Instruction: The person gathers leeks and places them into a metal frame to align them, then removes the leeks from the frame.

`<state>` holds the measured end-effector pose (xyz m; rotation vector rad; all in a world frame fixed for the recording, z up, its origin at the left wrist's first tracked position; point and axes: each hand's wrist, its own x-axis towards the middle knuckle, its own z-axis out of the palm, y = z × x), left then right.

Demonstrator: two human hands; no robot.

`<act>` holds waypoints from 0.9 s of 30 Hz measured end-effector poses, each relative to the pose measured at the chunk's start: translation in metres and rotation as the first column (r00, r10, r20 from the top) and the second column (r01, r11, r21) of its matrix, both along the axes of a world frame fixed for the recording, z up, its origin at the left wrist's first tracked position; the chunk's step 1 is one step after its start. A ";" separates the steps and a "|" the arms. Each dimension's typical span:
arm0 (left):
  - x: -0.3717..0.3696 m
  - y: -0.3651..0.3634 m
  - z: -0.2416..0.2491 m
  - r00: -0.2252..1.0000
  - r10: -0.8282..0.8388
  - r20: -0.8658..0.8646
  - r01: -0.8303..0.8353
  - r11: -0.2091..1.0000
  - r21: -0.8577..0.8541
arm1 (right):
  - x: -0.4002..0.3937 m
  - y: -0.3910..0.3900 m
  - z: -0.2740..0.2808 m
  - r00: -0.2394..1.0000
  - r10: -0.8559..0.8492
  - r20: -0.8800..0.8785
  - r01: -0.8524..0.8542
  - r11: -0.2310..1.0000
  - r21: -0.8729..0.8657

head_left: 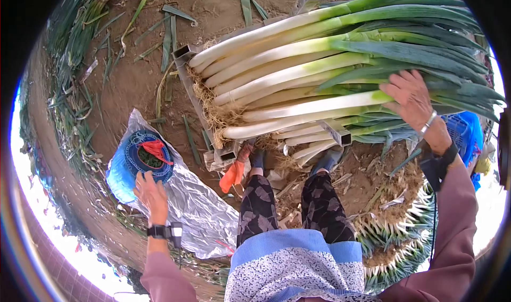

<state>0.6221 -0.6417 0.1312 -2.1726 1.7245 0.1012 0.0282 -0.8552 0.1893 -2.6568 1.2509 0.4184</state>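
Observation:
A thick pile of large green onions [298, 73] lies across a metal frame [196, 97], with roots to the left and dark green leaves to the right. My right hand [411, 98] rests on top of the pile where the white stalks turn green, its fingers spread over the leaves. Over at the left, my left hand [151, 194] reaches to the near rim of a blue ring-shaped roll [134, 155], fingers apart. Inside the roll's opening is a strip of red material [155, 151]. Whether the fingertips press on the rim is hard to see.
Silver plastic sheeting [197, 211] spreads under the roll. An orange cloth or glove [232, 177] lies by my feet. Rows of smaller green onions [396, 238] sit at lower right, near a blue crate [462, 134]. Cut leaves [80, 35] litter the soil at upper left.

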 end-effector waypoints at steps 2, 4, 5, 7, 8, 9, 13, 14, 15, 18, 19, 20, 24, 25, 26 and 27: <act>-0.038 -0.018 0.001 0.991 -0.095 -0.091 0.084 0.990 -0.114 | 0.022 -0.001 -0.022 0.998 -0.045 -0.052 0.049 0.997 0.066; -0.088 -0.044 0.004 0.912 -0.311 -0.267 0.221 0.922 -0.318 | 0.043 0.014 -0.071 0.997 -0.005 0.082 0.003 1.000 0.015; -0.119 -0.056 0.008 0.825 -0.359 -0.437 0.209 0.911 -0.354 | 0.045 0.013 -0.080 0.998 -0.011 0.066 0.010 1.000 0.015; -0.167 -0.077 -0.008 0.630 -0.508 -0.588 0.281 0.854 -0.438 | 0.044 0.012 -0.087 0.997 -0.063 -0.045 0.069 0.988 0.140; -0.183 -0.085 -0.016 0.565 -0.491 -0.663 0.303 0.871 -0.386 | 0.043 0.016 -0.085 0.996 -0.064 -0.055 0.071 0.988 0.135; -0.202 -0.095 -0.025 0.561 -0.472 -0.681 0.309 0.882 -0.356 | 0.040 0.024 -0.078 0.999 -0.042 0.000 0.042 0.996 0.084; -0.220 -0.103 -0.062 0.642 -0.310 -0.701 0.302 0.943 -0.140 | 0.009 0.042 -0.057 0.993 -0.071 0.099 0.079 0.993 -0.083; -0.218 -0.103 -0.065 0.633 -0.319 -0.706 0.310 0.939 -0.146 | -0.004 0.046 -0.054 0.985 -0.156 0.067 0.163 0.980 -0.112; -0.215 -0.101 -0.067 0.635 -0.316 -0.705 0.314 0.939 -0.139 | -0.015 0.045 -0.051 0.987 -0.118 0.113 0.138 0.972 -0.191; -0.210 -0.097 -0.066 0.636 -0.344 -0.691 0.326 0.931 -0.163 | -0.021 0.041 -0.048 0.980 -0.153 0.129 0.182 0.948 -0.259; -0.210 -0.098 -0.064 0.647 -0.325 -0.690 0.324 0.936 -0.137 | -0.020 0.039 -0.044 0.964 -0.242 0.110 0.262 0.934 -0.245; -0.211 -0.099 -0.062 0.655 -0.307 -0.690 0.324 0.940 -0.110 | -0.027 0.038 -0.042 0.961 -0.254 0.108 0.273 0.929 -0.250; -0.208 -0.103 -0.061 0.641 -0.254 -0.725 0.314 0.948 -0.054 | -0.087 0.027 -0.044 0.553 -0.582 0.596 0.820 0.507 -0.266; -0.207 -0.103 -0.061 0.647 -0.257 -0.718 0.320 0.946 -0.050 | -0.110 0.024 -0.038 0.262 -0.689 0.676 0.949 0.311 -0.050; -0.208 -0.103 -0.061 0.639 -0.263 -0.723 0.330 0.943 -0.050 | -0.140 0.021 -0.025 0.182 -0.686 0.705 0.960 0.279 0.023; -0.208 -0.103 -0.062 0.646 -0.253 -0.720 0.332 0.943 -0.033 | -0.178 0.020 -0.027 -0.075 -0.619 0.782 0.927 0.245 0.283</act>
